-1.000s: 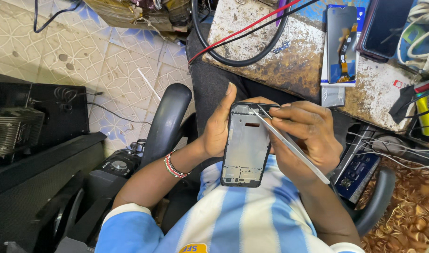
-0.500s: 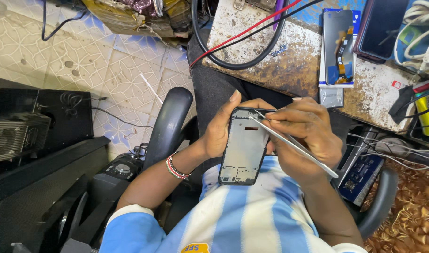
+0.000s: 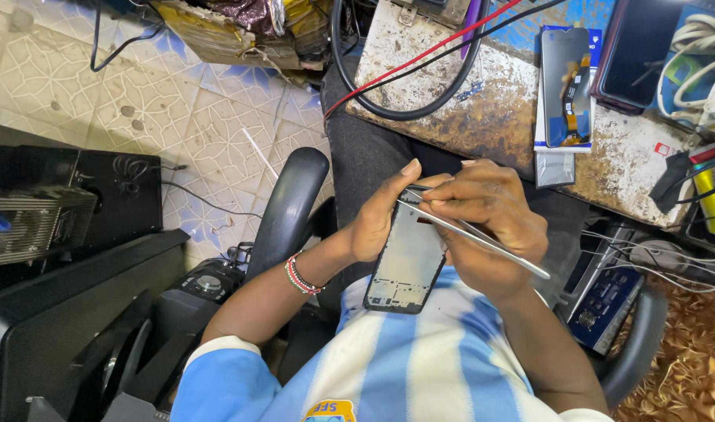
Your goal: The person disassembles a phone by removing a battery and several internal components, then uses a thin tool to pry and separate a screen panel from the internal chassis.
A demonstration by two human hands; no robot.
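My left hand (image 3: pixel 381 215) grips the left edge of an opened phone frame (image 3: pixel 408 262), held upright over my lap with its bare inner side facing me. My right hand (image 3: pixel 490 223) pinches a pair of thin metal tweezers (image 3: pixel 482 234). Their tips rest at the top edge of the phone frame, and the long shaft points back to the lower right. My fingers hide the top right corner of the frame. A beaded bracelet (image 3: pixel 299 275) sits on my left wrist.
A worn workbench (image 3: pixel 498 109) lies ahead with a replacement screen on its box (image 3: pixel 567 86), a dark phone (image 3: pixel 639 47), black and red cables (image 3: pixel 420 70) and a yellow tube (image 3: pixel 713 195). Black chair armrests (image 3: pixel 287 211) flank me. A black speaker (image 3: pixel 68 203) stands on the tiled floor.
The phone frame and both hands have shifted slightly up and left in view. The tweezers stay at the top edge of the frame.
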